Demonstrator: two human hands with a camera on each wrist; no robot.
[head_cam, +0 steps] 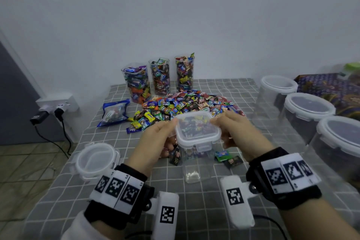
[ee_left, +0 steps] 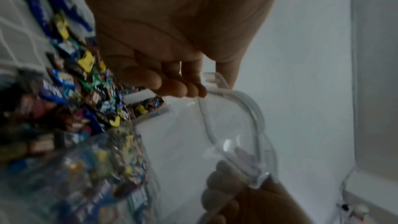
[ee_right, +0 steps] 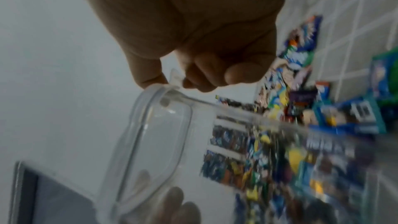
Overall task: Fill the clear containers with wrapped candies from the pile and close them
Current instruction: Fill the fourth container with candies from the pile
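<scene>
Both hands, left hand [head_cam: 155, 138] and right hand [head_cam: 235, 132], are seen pinching the lid [head_cam: 196, 128] with curled fingers [ee_left: 172, 88] onto a square container [head_cam: 194, 152], candy-filled, before the pile [head_cam: 187, 105] on the counter [head_cam: 243, 185]. Closing is judged underway; latches must next be pressed down.

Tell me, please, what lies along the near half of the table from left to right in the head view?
Round lid → left hand → square container → right hand → large closed tub.
</scene>
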